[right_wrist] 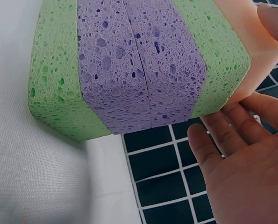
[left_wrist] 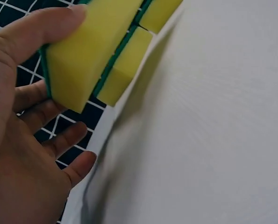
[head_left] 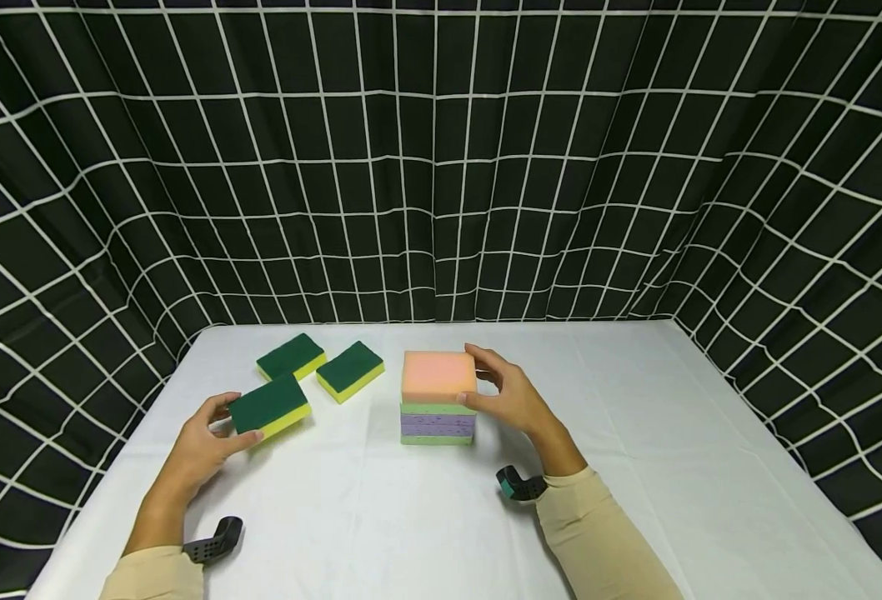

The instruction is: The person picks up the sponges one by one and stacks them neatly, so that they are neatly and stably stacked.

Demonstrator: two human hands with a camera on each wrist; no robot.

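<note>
- Head view: the stack of sponges stands on the white worktop; from the bottom it shows a lower green sponge, two purple sponges, an upper green sponge and, on top, an orange sponge.
- Head view: the right hand, at the right side of the stack, grasps the orange sponge, thumb at its front and fingers at its back.
- Head view: left of the stack, the left hand grips a green-and-yellow sponge between thumb and fingers, green face up; a shadow lies below it.
- Head view: the near loose sponge and the far-left loose sponge, also green over yellow, lie left of the stack and a little beyond it.
- Head view: a black gridded cloth hangs behind the stack.
- Left wrist view: the thumb presses the gripped sponge's yellow layer; two fingers stand clear of it. More yellow foam with green edges shows past it.
- Right wrist view: the stack's porous layers are visible, a thin seam between the purple ones; thumb and fingers hold opposite sides of the orange sponge.
</note>
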